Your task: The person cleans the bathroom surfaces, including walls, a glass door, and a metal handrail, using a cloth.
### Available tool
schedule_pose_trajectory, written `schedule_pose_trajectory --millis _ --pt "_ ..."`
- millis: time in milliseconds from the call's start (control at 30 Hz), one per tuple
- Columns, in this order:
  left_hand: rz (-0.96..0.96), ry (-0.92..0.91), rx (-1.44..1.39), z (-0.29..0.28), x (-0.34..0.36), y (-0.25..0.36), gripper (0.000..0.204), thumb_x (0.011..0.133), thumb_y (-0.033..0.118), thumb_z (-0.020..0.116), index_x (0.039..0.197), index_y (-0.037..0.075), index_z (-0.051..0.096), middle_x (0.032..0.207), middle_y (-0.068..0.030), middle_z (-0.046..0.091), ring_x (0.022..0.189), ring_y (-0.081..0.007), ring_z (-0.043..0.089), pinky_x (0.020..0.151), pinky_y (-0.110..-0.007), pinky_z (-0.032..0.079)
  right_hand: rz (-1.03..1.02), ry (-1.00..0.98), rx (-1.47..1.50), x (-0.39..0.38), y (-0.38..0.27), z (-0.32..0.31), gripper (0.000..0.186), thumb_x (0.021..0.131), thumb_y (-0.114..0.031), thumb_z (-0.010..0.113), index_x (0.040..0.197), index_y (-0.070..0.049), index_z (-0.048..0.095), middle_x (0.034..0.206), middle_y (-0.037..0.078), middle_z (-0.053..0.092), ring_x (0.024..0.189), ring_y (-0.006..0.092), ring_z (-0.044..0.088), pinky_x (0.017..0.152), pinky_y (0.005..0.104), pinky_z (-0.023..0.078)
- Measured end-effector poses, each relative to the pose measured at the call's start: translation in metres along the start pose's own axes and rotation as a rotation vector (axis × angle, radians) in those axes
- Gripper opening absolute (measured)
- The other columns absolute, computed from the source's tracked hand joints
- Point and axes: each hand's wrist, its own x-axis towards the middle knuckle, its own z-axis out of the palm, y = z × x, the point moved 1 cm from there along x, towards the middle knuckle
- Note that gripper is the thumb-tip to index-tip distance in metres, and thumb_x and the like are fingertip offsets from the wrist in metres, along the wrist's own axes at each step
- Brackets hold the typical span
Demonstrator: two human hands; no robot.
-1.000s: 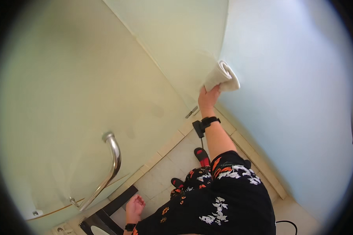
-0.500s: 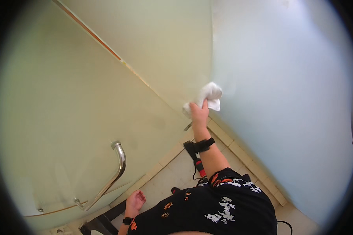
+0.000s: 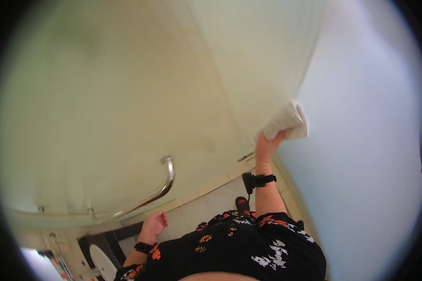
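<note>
A folded white cloth (image 3: 288, 121) is in my right hand (image 3: 268, 146), its fingers wrapped round it against the frosted glass (image 3: 248, 93) beside a vertical seam, where the pale green and bluish panels meet. A small metal fitting (image 3: 245, 156) lies just left of that wrist. Lower down at the left, my left hand (image 3: 154, 225) hangs empty near my waist, its fingers loosely curled and apart. A curved chrome handle (image 3: 170, 175) is fixed to the glass above it.
A white basin (image 3: 102, 262) in a dark surround is at the lower left, near small wall fittings. A tiled floor (image 3: 183, 215) runs below the glass, with a pale ledge (image 3: 283, 192) along its right side. My dark shoe (image 3: 242, 203) shows on the tiles.
The cloth in my right hand moved down-left, then back rightward along the glass. The view has shifted, bringing more of the basin corner in. My left hand stays low and empty.
</note>
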Motion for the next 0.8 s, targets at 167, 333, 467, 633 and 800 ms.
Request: schedule_pose_trajectory --millis 167,333,467,633,800 --pt "0.077 0.018 -0.117 -0.051 -0.010 -0.004 0.013 0.082 0.019 0.056 0.080 0.006 0.056 0.073 -0.0042 0.057 0.068 -0.0181 0.056 0.062 -0.031 0.047 0.391 -0.036 0.396 -0.030 0.009 0.018 0.073 0.067 0.002 0.053 0.134 0.000 0.024 0.121 0.010 0.044 0.105 0.0229 0.046 0.088 0.0332 0.039" --pt "0.104 -0.052 -0.172 -0.071 -0.025 -0.007 0.012 0.080 0.019 0.060 0.074 0.009 0.057 0.067 -0.0020 0.057 0.063 -0.0159 0.056 0.060 -0.030 0.047 -0.001 -0.103 0.577 -0.020 -0.149 0.018 0.070 0.075 0.000 0.058 0.135 0.000 0.024 0.124 0.013 0.042 0.100 0.0217 0.049 0.081 0.0322 0.046" --pt "0.191 -0.106 -0.268 -0.141 -0.022 -0.036 0.012 0.080 0.019 0.060 0.075 0.009 0.056 0.069 -0.0020 0.057 0.064 -0.0160 0.056 0.059 -0.028 0.046 -0.320 -0.161 0.291 -0.057 -0.279 0.015 0.069 0.076 -0.013 0.066 0.132 0.005 0.030 0.126 0.019 0.041 0.104 0.0253 0.049 0.087 0.0330 0.044" --pt "0.263 -0.057 -0.482 -0.223 -0.046 -0.071 0.011 0.080 0.018 0.060 0.076 0.008 0.056 0.071 -0.0028 0.058 0.063 -0.0171 0.055 0.059 -0.032 0.045 -0.748 -0.239 0.053 -0.133 -0.391 0.011 0.062 0.079 -0.020 0.064 0.130 0.004 0.036 0.128 0.023 0.038 0.109 0.0274 0.046 0.091 0.0355 0.040" --pt "0.381 -0.100 -0.711 -0.321 -0.072 -0.138 0.011 0.079 0.017 0.060 0.075 0.008 0.055 0.068 -0.0024 0.057 0.061 -0.0163 0.054 0.059 -0.032 0.044 -1.098 -0.316 0.040 -0.274 -0.479 0.012 0.057 0.073 -0.008 0.061 0.127 -0.002 0.042 0.121 0.019 0.049 0.107 0.0381 0.044 0.092 0.0407 0.035"
